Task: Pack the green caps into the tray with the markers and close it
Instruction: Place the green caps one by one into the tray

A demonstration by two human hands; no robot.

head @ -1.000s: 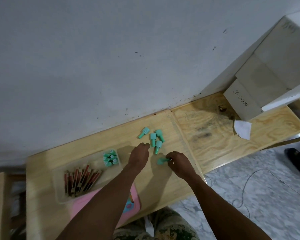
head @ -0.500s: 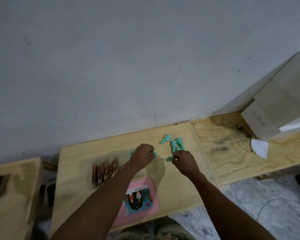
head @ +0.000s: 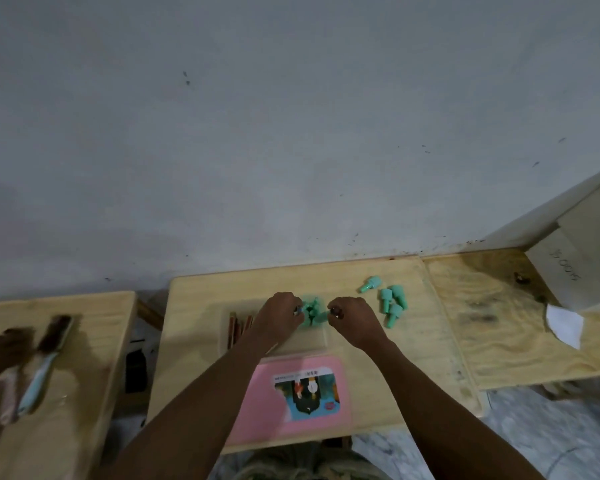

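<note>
1. Nearest the camera, a pink lid (head: 288,393) with a picture label is seen lying flat at the front of the wooden table (head: 413,368), just in front of the tray.
2. Just beyond it, the clear tray (head: 309,339) is seen lying on the table, its long axis running left to right.
3. In the tray's left part, the markers (head: 238,327) are seen side by side, their long axes running roughly front to back; their near ends are hidden by the left forearm.
4. Over the tray's right end, the left hand (head: 279,320) is held knuckles up, fingers curled in narrow; whether anything is pinched cannot be told.
5. Opposite it, the right hand (head: 355,320) is held the same way, fingertips drawn close together at a green cap; a firm grip cannot be confirmed.
6. Between the two hands, a cluster of green caps (head: 310,311) is seen in the tray's right end; it is blurred, so which way each cap points cannot be told.
7. To the right, outside the tray, four loose caps (head: 390,301) are seen lying on the table near the right hand.
8. Three of these are laid close together with long axes roughly front to back, narrow stems toward the camera.
9. The fourth, farthest back, is laid apart on a slant, stem pointing left and forward.
</note>
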